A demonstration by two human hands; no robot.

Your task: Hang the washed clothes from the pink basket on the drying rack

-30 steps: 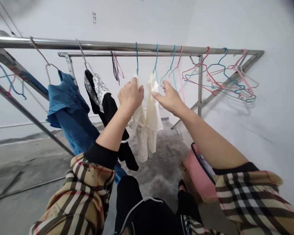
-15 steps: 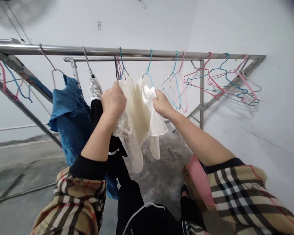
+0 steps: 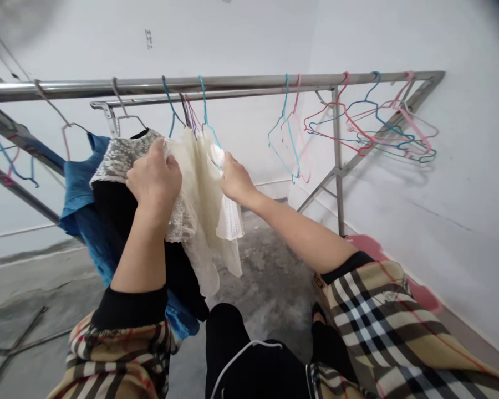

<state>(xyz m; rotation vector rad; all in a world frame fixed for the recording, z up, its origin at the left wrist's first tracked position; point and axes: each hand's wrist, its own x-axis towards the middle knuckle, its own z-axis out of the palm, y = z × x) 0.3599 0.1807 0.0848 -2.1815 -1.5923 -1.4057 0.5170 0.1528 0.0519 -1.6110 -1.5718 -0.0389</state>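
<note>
Cream, sheer clothes hang in front of me from blue wire hangers. My left hand [image 3: 156, 173] is closed on the shoulder of a cream blouse [image 3: 183, 219] with a lacy sleeve, beside a black dress [image 3: 112, 208] with a white lace top. My right hand [image 3: 236, 178] pinches the shoulder of a white blouse [image 3: 229, 219] with a ruffled sleeve. The two pale blouses overlap, and their inner edges are hard to tell apart. A blue hanger [image 3: 205, 108] hooks over the rail above the white one.
A metal rail [image 3: 249, 83] runs across the view. A blue garment [image 3: 81, 191] hangs at left. Bare hangers in blue [image 3: 285, 127] and red [image 3: 349, 119] hang to the right. A pink basin [image 3: 419, 296] stands low at right, and metal bars [image 3: 14, 346] lie at lower left.
Both hands have moved left with the pale blouses. Their hangers have slid left along the rail and closer together. More of the black dress's lace top shows.
</note>
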